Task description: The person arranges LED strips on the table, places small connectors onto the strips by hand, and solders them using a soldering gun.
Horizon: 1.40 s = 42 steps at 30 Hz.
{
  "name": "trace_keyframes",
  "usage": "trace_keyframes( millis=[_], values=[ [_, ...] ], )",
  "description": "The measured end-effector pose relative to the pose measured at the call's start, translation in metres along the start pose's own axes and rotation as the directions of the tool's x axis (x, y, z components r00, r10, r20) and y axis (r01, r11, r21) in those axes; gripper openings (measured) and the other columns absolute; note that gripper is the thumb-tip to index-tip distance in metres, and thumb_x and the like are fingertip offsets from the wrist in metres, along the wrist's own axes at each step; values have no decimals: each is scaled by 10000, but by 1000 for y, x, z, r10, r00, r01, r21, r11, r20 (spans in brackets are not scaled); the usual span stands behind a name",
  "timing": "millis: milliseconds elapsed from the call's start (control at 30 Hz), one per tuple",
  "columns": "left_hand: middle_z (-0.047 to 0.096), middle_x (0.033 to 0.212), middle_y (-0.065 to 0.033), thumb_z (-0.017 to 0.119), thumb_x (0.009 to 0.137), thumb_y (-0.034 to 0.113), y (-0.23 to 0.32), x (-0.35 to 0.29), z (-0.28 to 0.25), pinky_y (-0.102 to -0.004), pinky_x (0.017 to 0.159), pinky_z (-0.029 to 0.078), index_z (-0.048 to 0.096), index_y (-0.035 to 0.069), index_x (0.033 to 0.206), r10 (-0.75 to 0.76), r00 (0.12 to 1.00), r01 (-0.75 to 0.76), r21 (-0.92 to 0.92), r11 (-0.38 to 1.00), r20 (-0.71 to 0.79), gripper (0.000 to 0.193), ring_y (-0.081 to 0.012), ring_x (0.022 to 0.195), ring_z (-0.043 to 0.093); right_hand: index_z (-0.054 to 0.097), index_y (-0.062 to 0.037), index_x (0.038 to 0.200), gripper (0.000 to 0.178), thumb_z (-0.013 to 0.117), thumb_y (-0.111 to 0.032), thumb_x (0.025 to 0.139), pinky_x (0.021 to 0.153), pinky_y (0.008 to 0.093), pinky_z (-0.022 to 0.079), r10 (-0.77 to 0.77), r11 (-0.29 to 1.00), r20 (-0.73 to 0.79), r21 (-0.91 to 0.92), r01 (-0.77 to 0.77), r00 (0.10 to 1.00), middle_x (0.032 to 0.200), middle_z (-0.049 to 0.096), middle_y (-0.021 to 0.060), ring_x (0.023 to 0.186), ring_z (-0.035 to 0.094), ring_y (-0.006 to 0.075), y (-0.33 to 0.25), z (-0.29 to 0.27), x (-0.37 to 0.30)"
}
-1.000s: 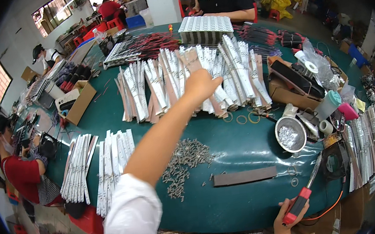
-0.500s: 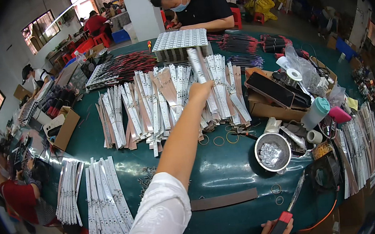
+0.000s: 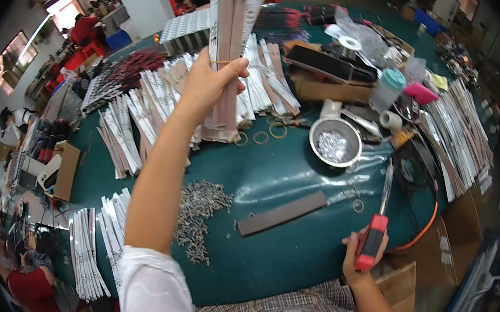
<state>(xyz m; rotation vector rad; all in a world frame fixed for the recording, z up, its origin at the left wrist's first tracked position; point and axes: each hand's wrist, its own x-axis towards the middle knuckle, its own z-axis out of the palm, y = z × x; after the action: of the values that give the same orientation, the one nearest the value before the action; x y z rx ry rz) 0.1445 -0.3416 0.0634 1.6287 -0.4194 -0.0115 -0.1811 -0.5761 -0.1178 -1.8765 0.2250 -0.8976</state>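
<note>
Strip bundle (image 3: 231,21): raised over the worktop (image 3: 297,254); probably light, springy, its faces slippery; best held at the thin band (image 3: 223,62).
Left hand (image 3: 203,86): fingers wrapped round the bundle beside this band.
Right hand (image 3: 350,261): fingers curled about a red-and-black tool (image 3: 373,240).

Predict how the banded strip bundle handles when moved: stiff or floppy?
Probably fairly stiff: the strip bundle extends beyond the left grip without obvious sag. Its ends might splay, since the only visible band sits near the grip.
</note>
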Motion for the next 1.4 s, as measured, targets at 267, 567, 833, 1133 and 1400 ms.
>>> trace_keyframes(
  millis=[267, 567, 833, 1133, 1400],
  values=[
    [624, 853, -56, 719, 722, 81, 27, -92, 23, -351, 693, 498, 579, 135, 1098, 426, 708, -701, 629, 336, 563, 405, -226, 799, 627, 380, -20, 1082, 242, 527, 12, 893, 584, 265, 474, 93, 989, -319, 139, -51, 943, 895, 480, 62, 610, 552, 122, -102, -54, 41],
    [525, 729, 10, 598, 752, 164, -27, -151, 128, -302, 697, 468, 509, 130, 854, 547, 317, -941, 330, 79, 775, 140, -158, 744, 583, 464, -39, 1206, 496, 728, -3, 788, 769, 230, 462, 152, 979, -25, -136, -154, 988, 914, 600, 6, 746, 574, 81, -112, -84, 73],
    [567, 800, -41, 614, 717, 127, -59, -172, 149, -334, 871, 433, 546, 110, 855, 490, 543, -831, 521, 196, 682, 154, -220, 905, 577, 445, -41, 1083, 695, 889, -189, 569, 685, 441, 477, -68, 842, 458, -450, 297, 886, 1012, 479, 134, 852, 585, 371, -98, -22, 79],
    [618, 810, -68, 747, 674, 148, -62, -222, 136, -393, 758, 433, 619, 72, 848, 109, 970, -225, 618, 753, 219, 229, -255, 824, 597, 437, -55, 1086, 759, 904, -257, 522, 688, 432, 481, 85, 762, 502, -590, 269, 861, 1025, 478, 119, 847, 588, 342, -71, -5, 66],
    [636, 769, -100, 757, 685, 171, -88, -232, 154, -404, 701, 435, 619, 44, 799, 223, 970, -231, 626, 745, 93, 219, -293, 773, 611, 437, -54, 1088, 759, 896, -237, 512, 646, 428, 503, 120, 670, 539, -664, 333, 834, 1027, 477, 122, 796, 596, 345, -72, 7, 59]
  ],
)
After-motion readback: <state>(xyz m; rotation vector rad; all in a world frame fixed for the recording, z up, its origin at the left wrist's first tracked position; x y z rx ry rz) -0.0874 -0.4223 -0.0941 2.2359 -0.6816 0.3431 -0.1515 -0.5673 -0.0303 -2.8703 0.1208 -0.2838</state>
